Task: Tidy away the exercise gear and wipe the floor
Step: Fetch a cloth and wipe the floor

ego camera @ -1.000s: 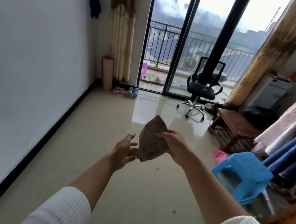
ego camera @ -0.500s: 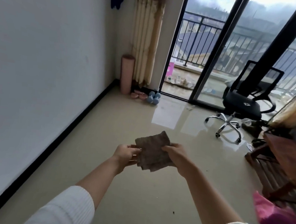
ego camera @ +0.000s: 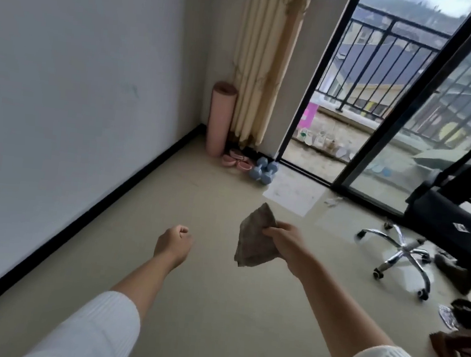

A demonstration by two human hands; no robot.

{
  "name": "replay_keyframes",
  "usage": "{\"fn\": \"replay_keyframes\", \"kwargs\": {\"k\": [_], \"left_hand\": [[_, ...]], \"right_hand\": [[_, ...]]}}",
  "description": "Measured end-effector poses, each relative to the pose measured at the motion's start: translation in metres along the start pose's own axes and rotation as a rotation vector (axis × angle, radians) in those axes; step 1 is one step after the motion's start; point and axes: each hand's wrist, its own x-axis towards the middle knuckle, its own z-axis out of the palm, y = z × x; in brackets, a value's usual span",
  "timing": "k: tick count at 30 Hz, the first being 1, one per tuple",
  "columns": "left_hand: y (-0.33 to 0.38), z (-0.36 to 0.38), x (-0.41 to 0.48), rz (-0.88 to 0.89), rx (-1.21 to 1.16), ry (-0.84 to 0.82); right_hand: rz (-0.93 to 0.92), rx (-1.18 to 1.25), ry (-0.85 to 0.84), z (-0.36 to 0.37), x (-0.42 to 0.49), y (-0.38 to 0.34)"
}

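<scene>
Our right hand pinches the folded grey-brown cloth above the beige floor; our left hand is clenched, empty. We should crouch, lay the cloth flat and wipe toward the blue dumbbells at twelve o'clock.

I read the rag as coarse, matt brown cloth; the floor is smooth and glossy, mirroring the glass door; the chair has a shiny chromed metal base and dull black fabric; the mat looks like matt pink foam; the sleeves are ribbed white knit; the dumbbells have a matt blue coating.
</scene>
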Motion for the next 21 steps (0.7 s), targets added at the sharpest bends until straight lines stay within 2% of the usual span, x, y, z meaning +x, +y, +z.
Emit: {"fn": "replay_keyframes", "kwargs": {"k": [6,13,21], "left_hand": [[0.046,0.012,0.106,0.014,0.138,0.14],[0.066,0.013,0.246,-0.027,0.239,0.223],[0.031,0.031,0.39,-0.208,0.23,0.283]], "right_hand": [[-0.018,-0.064,-0.099,-0.002,0.147,-0.063],[-0.04,-0.178,-0.236,0.056,0.325,-0.114],[0.014,-0.404,-0.425,0.155,0.506,-0.104]]}}
